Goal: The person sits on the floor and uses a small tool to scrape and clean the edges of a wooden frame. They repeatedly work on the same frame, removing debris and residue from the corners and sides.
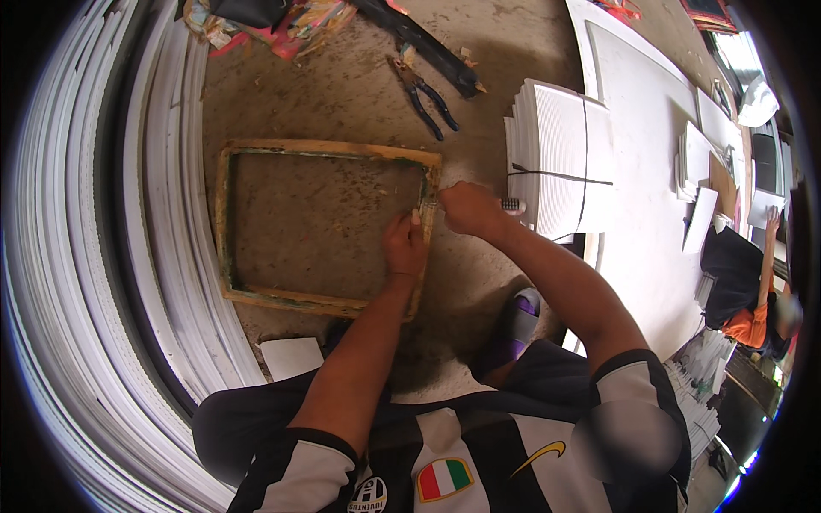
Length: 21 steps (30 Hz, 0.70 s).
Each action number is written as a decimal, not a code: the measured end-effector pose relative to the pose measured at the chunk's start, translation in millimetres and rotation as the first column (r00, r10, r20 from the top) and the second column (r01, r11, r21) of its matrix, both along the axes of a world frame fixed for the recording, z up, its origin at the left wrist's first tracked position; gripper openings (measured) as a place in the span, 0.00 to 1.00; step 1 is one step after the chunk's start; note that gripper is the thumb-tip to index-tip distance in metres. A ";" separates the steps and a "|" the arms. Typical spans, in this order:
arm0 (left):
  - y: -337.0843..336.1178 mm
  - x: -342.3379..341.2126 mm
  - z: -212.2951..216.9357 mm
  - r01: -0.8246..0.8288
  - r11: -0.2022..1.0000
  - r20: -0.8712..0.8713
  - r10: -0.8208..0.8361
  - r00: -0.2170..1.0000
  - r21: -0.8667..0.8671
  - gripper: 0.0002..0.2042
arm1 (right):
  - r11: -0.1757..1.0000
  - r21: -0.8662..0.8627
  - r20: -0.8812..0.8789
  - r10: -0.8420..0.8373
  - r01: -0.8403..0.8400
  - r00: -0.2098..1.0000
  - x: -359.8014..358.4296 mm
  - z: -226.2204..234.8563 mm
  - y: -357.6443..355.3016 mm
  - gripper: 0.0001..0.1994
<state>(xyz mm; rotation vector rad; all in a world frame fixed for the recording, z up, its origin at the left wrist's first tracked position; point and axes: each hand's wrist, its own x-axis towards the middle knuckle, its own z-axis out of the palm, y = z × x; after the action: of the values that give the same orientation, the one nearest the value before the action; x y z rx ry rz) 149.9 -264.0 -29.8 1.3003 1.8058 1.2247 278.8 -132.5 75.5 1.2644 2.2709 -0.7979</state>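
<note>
A rectangular wooden frame [329,149], worn yellow-brown with greenish stains, lies on the floor in front of me. My left hand [404,245] is closed on its right side bar, thumb pointing up along the wood. Just across that bar my right hand [469,208] is closed in a fist around a hand tool [513,206]. The tool's ridged black-and-pale handle end sticks out to the right of the fist. Its working end is at the bar, small and mostly hidden, so its kind does not show.
Pliers [421,96] with dark handles lie beyond the frame, near a black bar [428,53] and colourful scraps [299,30]. A tied stack of white panels [556,154] stands right. Long white strips [85,256] line the left. Another person in orange [748,325] works far right.
</note>
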 end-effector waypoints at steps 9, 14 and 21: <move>0.8 -0.4 4.8 -0.021 0.999 -0.039 0.019 0.999 -0.040 0.14 | 0.976 0.017 -0.165 -0.210 0.216 0.964 11.6 -25.2 -23.3 0.11; 3.5 -0.2 6.5 0.012 0.999 -0.050 -0.014 0.999 -0.037 0.14 | 0.871 -0.037 -0.358 -0.470 0.490 0.807 3.5 -51.7 -39.3 0.11; 0.6 -4.3 7.4 -0.017 1.000 -0.130 0.014 0.991 -0.018 0.15 | 0.883 0.058 -0.287 -0.432 0.466 0.855 4.6 -33.4 -46.0 0.13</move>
<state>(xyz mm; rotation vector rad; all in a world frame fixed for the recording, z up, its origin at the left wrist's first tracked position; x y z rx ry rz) 145.6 -263.4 -22.3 1.3866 1.9171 1.1512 283.4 -178.5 42.1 1.8969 2.2812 -1.0533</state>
